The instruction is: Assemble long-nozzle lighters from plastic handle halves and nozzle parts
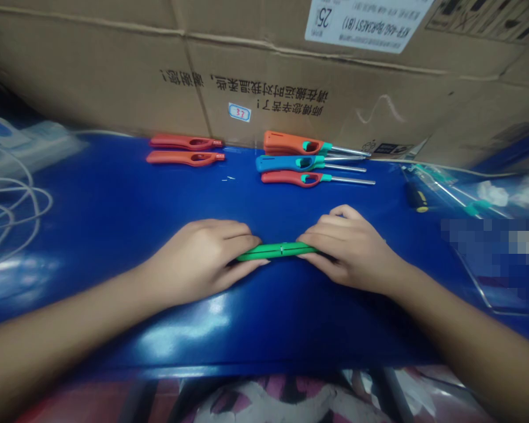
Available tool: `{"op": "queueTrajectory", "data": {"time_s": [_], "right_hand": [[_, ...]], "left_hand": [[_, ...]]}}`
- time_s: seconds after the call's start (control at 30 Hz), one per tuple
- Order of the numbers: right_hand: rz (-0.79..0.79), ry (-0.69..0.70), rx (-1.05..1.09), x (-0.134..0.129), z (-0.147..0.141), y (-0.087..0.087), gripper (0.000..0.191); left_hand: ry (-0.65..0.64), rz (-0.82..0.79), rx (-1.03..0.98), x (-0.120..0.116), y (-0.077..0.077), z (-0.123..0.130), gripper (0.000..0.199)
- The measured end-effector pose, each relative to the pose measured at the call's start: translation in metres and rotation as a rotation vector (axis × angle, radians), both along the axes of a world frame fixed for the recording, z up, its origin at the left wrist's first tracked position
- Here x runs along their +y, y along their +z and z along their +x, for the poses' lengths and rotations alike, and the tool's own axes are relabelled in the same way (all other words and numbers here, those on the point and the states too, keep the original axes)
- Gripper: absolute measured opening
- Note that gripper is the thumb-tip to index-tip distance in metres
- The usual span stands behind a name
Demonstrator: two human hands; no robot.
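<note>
Blue tabletop [114,194] runs ahead of you, a printed cardboard carton [255,76] along its far edge. Your left hand [198,261] and right hand [348,249] grip, fingers curled closely, a green plastic lighter handle [277,251] between them, near centre. Orange, blue and red utility lighters [291,163] lie far right, two red-orange handles [185,150] far left.

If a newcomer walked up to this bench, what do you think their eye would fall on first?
Probably the glossy blue tabletop, and at its centre a slim green plastic piece gripped between the left hand and right hand. Behind them lie three orange, blue and red plastic utility lighters, in front of a large brown cardboard box.
</note>
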State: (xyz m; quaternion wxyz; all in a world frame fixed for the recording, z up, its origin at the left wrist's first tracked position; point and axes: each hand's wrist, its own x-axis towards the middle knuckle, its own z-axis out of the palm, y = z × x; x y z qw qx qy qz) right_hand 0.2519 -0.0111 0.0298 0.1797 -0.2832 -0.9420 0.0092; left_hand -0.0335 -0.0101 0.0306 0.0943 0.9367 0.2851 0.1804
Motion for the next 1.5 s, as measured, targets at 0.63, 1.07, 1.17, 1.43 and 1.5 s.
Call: {"op": "queueTrajectory", "data": {"time_s": [0.63, 1.07, 1.17, 1.43, 1.5], "right_hand": [[-0.216, -0.114, 0.159, -0.001, -0.002, 0.0, 0.008], [-0.26, -0.13, 0.262, 0.0, -0.002, 0.002, 0.009], [-0.218, -0.12, 0.221, 0.0, 0.001, 0.001, 0.007], [-0.177, -0.146, 0.177, -0.004, 0.0, -0.002, 0.003], [-0.184, -0.146, 0.171, -0.005, -0.001, -0.001, 0.003]], "left_hand": [[0.005, -0.069, -0.099, 0.003, 0.001, -0.001, 0.024], [-0.004, -0.062, -0.095, 0.008, 0.0, -0.003, 0.023], [0.0, -0.087, -0.102, 0.009, 0.0, -0.003, 0.023], [-0.028, -0.064, -0.095, 0.011, -0.002, -0.004, 0.023], [-0.018, -0.06, -0.087, 0.01, -0.004, -0.003, 0.023]]}}
